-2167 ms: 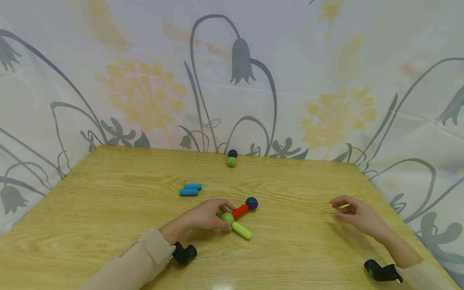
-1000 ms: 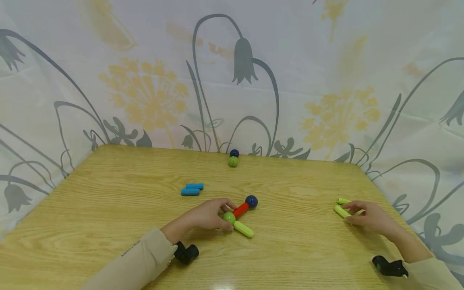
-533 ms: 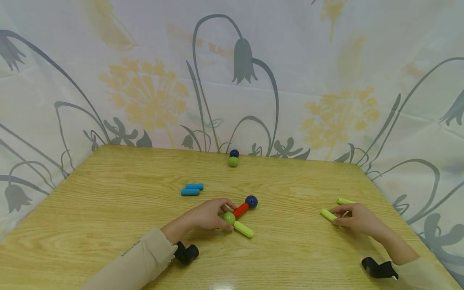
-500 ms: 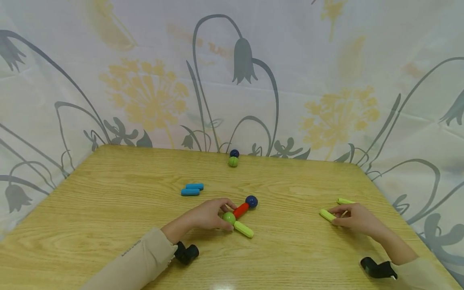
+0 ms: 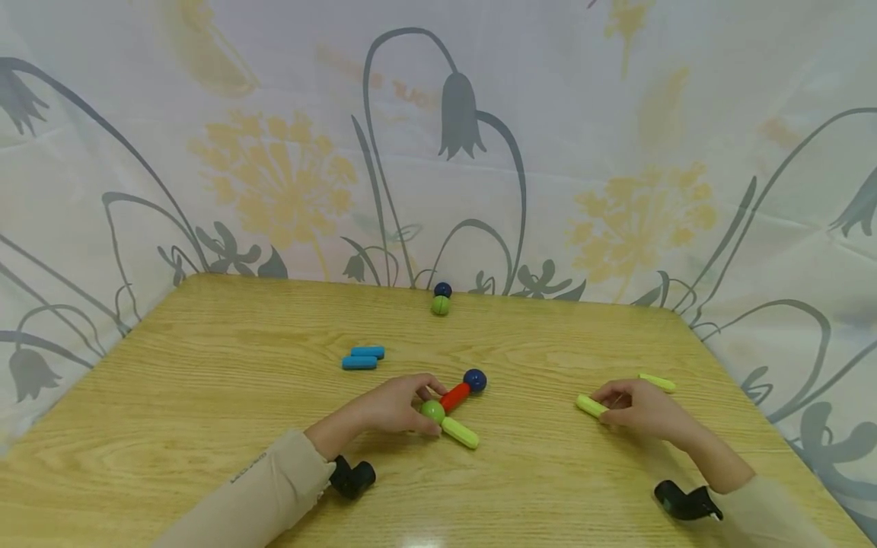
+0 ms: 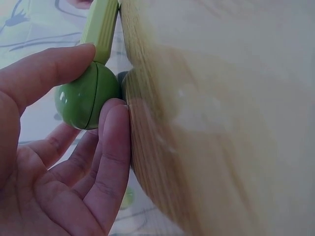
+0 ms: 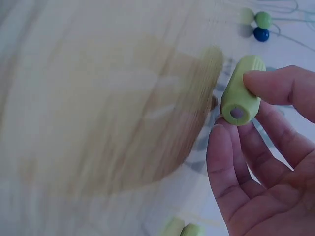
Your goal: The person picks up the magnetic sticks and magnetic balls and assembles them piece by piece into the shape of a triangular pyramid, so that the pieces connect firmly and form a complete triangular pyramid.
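Note:
My left hand (image 5: pixel 395 405) holds a green ball (image 6: pixel 83 98) between thumb and fingers, low at the middle of the table. A red rod (image 5: pixel 455 396) runs from that ball to a dark blue ball (image 5: pixel 475 380). From the same ball a yellow-green rod (image 5: pixel 460 433) points toward the front right. On the right, my right hand (image 5: pixel 642 409) pinches another yellow-green magnetic rod (image 7: pixel 242 91) between thumb and fingers; its near end shows a round grey metal centre in the right wrist view. Behind this hand a further yellow-green rod (image 5: pixel 658 382) lies on the table.
Two blue rods (image 5: pixel 361 358) lie side by side left of the middle. At the back edge of the wooden table (image 5: pixel 240 327) sit a green ball (image 5: pixel 441 306) and a dark blue ball (image 5: pixel 443 290). A patterned cloth (image 5: pixel 548 152) hangs behind.
My right hand has reached the pair of yellow-green rods, taken one, and carried it left, leaving the other behind. My left hand stays in place on the green ball.

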The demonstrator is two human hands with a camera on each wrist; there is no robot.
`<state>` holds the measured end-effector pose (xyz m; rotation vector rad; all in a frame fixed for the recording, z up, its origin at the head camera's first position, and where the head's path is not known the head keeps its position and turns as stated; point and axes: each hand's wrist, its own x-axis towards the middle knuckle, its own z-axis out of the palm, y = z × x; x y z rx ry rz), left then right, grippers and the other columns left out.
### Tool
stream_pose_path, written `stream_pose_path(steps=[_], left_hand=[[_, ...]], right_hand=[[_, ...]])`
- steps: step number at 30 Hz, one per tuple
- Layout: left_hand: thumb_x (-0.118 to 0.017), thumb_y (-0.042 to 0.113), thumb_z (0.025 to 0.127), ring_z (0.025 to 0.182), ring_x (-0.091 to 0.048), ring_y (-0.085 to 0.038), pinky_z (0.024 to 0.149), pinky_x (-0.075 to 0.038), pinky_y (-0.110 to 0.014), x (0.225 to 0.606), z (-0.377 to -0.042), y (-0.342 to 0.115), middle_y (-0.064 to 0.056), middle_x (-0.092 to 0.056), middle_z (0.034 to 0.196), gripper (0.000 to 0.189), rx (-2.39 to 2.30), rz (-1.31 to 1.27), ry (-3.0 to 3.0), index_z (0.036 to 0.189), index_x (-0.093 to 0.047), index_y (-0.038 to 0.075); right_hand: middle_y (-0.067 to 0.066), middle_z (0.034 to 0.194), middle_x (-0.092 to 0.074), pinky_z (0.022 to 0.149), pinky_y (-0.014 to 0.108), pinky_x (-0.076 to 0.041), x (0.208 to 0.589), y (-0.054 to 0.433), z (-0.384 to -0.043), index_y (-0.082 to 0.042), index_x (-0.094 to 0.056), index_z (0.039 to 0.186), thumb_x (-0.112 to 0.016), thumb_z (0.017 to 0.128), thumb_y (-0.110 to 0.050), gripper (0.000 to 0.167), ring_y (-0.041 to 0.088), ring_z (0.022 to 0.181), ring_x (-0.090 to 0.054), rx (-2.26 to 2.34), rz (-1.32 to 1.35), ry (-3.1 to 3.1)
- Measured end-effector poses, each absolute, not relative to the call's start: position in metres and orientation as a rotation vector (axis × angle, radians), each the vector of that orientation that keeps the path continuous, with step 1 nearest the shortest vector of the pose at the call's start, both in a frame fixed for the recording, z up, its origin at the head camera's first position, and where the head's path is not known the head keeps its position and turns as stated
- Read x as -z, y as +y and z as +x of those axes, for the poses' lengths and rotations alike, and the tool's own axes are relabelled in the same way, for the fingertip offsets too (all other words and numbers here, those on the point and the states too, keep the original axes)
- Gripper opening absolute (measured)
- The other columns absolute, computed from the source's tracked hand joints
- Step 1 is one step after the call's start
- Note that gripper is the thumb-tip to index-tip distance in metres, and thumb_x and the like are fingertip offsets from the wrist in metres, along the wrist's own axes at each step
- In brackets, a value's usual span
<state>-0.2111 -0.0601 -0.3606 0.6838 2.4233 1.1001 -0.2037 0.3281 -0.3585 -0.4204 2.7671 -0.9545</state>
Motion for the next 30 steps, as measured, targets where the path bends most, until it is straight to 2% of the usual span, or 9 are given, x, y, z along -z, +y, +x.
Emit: stream_pose_path(steps=[30], left_hand=[[-0.077, 0.019, 0.078, 0.099, -0.053, -0.024, 0.079, -0.046, -0.038, 0.361, -0.211, -0.058, -0.007, -0.056, 0.110, 0.046, -1.090, 0.658, 2.427, 0.117, -0.055, 0.012]], right_hand=[[0.002, 0.091, -0.058, 0.063, 0.027, -0.047, 0.359, 0.255, -0.222, 0.000, -0.064, 0.111, -0.070, 0.084, -0.017, 0.033, 0.016, 0.077, -0.056, 0.999, -0.684, 2.671]])
